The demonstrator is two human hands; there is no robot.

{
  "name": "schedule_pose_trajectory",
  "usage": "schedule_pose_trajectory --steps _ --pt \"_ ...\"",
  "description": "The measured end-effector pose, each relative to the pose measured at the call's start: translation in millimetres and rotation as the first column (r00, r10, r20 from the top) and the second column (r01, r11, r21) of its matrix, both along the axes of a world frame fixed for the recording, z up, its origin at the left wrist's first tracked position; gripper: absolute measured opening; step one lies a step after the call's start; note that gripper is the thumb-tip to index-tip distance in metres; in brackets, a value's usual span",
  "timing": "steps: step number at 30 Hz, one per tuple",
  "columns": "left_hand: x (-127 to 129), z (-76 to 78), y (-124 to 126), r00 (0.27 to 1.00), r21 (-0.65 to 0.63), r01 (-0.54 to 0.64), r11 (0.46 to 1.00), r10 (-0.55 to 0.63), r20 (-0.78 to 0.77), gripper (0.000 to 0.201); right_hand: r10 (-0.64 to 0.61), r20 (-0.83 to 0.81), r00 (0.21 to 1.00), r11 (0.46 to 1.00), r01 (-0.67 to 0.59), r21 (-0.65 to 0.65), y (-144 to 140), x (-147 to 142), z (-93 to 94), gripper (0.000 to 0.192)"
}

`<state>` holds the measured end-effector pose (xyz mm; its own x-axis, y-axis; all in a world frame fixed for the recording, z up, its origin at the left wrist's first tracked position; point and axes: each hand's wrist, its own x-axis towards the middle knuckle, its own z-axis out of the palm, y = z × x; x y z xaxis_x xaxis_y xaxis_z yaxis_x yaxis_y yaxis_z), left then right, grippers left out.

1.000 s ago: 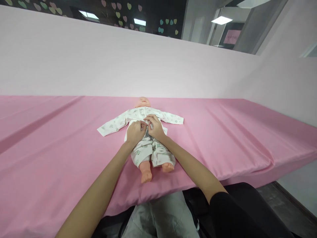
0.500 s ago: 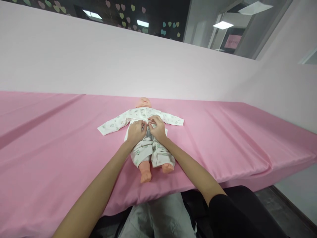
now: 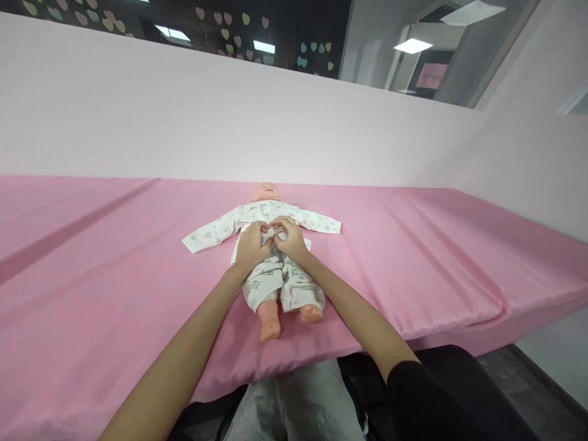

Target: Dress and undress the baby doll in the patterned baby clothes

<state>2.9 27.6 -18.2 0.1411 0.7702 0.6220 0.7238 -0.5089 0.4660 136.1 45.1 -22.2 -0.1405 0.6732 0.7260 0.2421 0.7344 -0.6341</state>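
A baby doll (image 3: 269,324) lies on its back, its head away from me and its bare feet toward me. It wears a white printed baby shirt (image 3: 215,231), the sleeves spread out to both sides, and matching trousers (image 3: 263,285). Over the doll's belly, my left hand (image 3: 249,246) pinches the shirt's front cloth between thumb and fingers. Close beside it, my right hand (image 3: 292,239) pinches the same front from the other side. The fingertips nearly meet. A small bit of white cloth shows between them; the exact fastening there is too small to make out.
Pink cloth (image 3: 413,263) with several creases covers the wide table under the doll. A white wall (image 3: 229,122) rises behind it, with a dark window (image 3: 294,30) bearing heart stickers above. The table's front edge is near my lap.
Both hands stay at the doll's belly. My fingers have shifted slightly, the left thumb and forefinger now further apart, with more white cloth showing between the hands.
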Motion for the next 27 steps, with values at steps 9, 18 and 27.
schedule_pose_trajectory --steps 9,18,27 --pt "-7 14.0 -4 0.978 -0.089 0.145 0.985 -0.129 0.166 0.026 0.055 -0.489 0.871 0.838 -0.307 -0.451 21 17 10.6 0.027" --pt "-97 4.7 13 0.332 -0.292 -0.645 0.706 0.603 0.725 0.029 -0.801 -0.277 0.532 0.555 0.484 -0.677 39 118 11.1 0.047" --pt "-16 -10.5 6 0.998 0.032 0.034 0.999 -0.036 0.054 0.044 -0.269 0.454 0.849 0.956 0.292 0.022 11 10 6.0 0.048"
